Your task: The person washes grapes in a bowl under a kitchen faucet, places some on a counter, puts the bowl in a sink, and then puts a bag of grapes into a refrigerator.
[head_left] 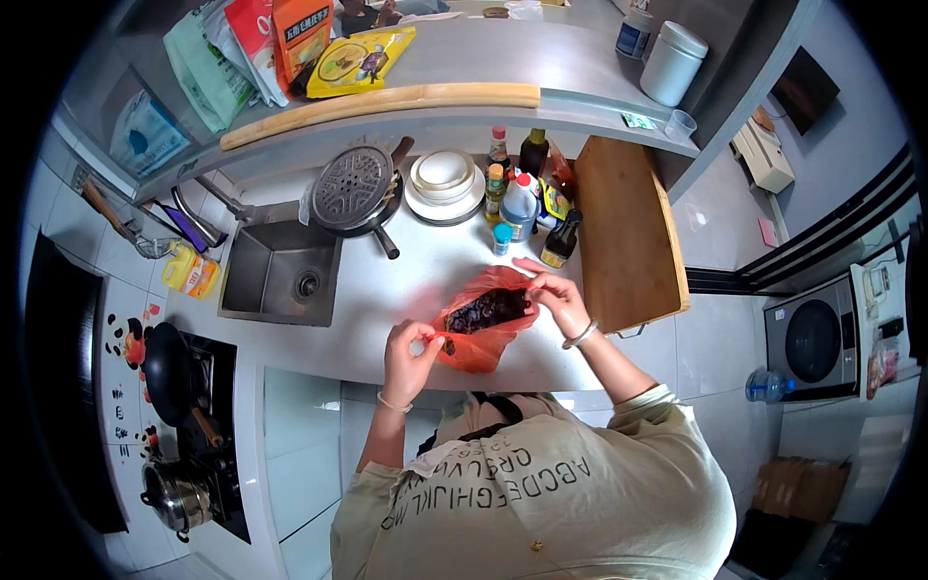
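A thin red plastic bag (477, 355) lies on the white counter in front of me, its mouth spread wide. Inside it is a heap of dark, glossy, roundish pieces (486, 309) that look like grapes, though their kind is not certain. My left hand (410, 358) pinches the bag's left edge between thumb and fingers. At the right edge, my right hand (559, 297) grips the plastic with its thumb and fingers, the forefinger stretched along the far rim. Some of the right fingertips are hidden by the bag.
Sauce bottles (519, 215) cluster just beyond the bag, with stacked plates and bowls (446, 188) and a lidded pan (354, 188) farther left. A steel sink (280, 271) is at left, near the stove with a black wok (172, 372). A wooden board (628, 232) stands at right.
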The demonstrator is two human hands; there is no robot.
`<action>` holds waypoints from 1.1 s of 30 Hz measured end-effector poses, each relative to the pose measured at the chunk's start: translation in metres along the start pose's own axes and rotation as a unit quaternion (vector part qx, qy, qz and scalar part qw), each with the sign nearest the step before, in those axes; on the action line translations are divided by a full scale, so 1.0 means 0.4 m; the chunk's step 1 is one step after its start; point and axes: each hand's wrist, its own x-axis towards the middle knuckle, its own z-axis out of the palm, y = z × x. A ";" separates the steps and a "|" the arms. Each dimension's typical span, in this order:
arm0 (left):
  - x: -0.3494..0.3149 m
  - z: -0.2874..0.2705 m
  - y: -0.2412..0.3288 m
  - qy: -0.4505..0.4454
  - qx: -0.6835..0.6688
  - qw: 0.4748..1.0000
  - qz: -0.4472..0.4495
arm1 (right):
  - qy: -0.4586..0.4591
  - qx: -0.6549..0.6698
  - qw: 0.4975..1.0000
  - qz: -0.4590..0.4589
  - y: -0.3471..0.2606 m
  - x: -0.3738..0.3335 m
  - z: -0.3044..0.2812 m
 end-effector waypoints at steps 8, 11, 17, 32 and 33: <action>0.077 0.119 0.064 -0.004 0.024 0.986 0.166 | -0.155 -0.199 0.964 -0.079 0.094 -0.015 0.084; 0.088 0.179 0.028 -0.076 -0.076 0.982 0.155 | -0.243 -0.157 0.957 0.020 0.088 -0.016 0.068; 0.083 0.209 -0.058 -0.232 -0.310 0.920 -0.060 | -0.242 -0.077 0.945 0.207 0.060 -0.027 0.035; 0.071 0.231 -0.085 -0.138 -0.032 0.973 0.181 | -0.226 -0.024 0.957 0.180 0.124 0.010 -0.032; 0.056 0.231 -0.087 -0.161 -0.042 0.977 0.131 | -0.211 -0.017 0.964 0.160 0.137 0.014 -0.044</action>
